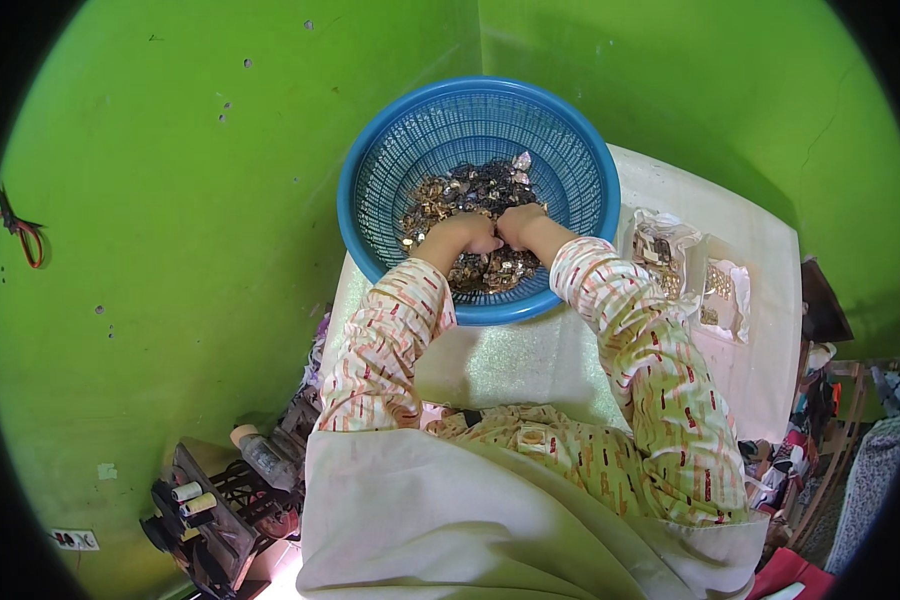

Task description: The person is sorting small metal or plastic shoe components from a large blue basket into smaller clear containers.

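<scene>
A blue plastic basket (pixel 370 255) with slotted walls stands on a white-covered table. Inside lies a heap of small gold, silver and dark metallic pieces (pixel 435 198), too small to name one by one. My left hand (pixel 468 233) is over the middle of this heap, its fingers curled closed. Close beside it, my right hand (pixel 519 222) is also closed, fingertips down at the pieces. Whatever the fingers pinch is hidden. A few pale pinkish, shiny pieces (pixel 521 168) lie at the heap's far right side.
Right of the basket, two clear plastic trays (pixel 667 250) (pixel 727 300) hold small metallic parts on the white tabletop (pixel 560 360). Green walls meet behind the basket. Thread spools (pixel 198 504) sit on a dark sewing machine-like stand at lower left. Mixed items crowd a rack (pixel 800 450) at right.
</scene>
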{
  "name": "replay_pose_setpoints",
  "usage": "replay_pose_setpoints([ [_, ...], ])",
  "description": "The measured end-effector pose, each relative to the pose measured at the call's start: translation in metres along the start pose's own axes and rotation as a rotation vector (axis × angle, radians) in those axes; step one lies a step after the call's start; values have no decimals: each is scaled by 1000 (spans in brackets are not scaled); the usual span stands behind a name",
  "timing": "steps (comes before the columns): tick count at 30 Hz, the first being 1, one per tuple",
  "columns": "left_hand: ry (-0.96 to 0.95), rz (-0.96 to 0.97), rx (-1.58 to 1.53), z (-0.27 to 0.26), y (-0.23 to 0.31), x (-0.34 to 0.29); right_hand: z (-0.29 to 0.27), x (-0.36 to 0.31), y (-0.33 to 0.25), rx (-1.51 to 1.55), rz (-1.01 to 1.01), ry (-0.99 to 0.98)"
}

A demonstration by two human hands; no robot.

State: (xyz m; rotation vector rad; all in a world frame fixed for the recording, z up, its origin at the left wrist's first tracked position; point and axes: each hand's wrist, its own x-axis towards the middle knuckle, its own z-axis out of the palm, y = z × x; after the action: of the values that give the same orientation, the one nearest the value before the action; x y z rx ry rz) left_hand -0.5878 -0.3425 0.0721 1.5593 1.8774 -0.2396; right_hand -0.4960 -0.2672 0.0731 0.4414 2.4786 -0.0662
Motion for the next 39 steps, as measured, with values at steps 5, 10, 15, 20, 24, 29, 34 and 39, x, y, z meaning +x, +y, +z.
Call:
replay_pose_setpoints([
  [5,6,-12,14,-3,1,-1,3,2,1,27,-13,42],
  [10,9,28,-74,-6,1,-10,-5,1,-2,97,-5,63],
  [15,79,-8,-75,1,-11,0,-4,12,9,191,-60,156],
  [20,138,0,-29,1,-13,-1,-4,5,20,416,-36,286],
  [24,107,-12,-3,2,-17,-1,-1,0,23,528,-48,257],
  [29,128,-209,45,-7,-4,-14,0,-5,27,534,-53,230],
  [34,250,-430,105,-11,10,-25,-1,-5,32,549,-74,219],
  [39,311,-304,1,-10,7,-25,-7,-9,26,578,-93,224],
])
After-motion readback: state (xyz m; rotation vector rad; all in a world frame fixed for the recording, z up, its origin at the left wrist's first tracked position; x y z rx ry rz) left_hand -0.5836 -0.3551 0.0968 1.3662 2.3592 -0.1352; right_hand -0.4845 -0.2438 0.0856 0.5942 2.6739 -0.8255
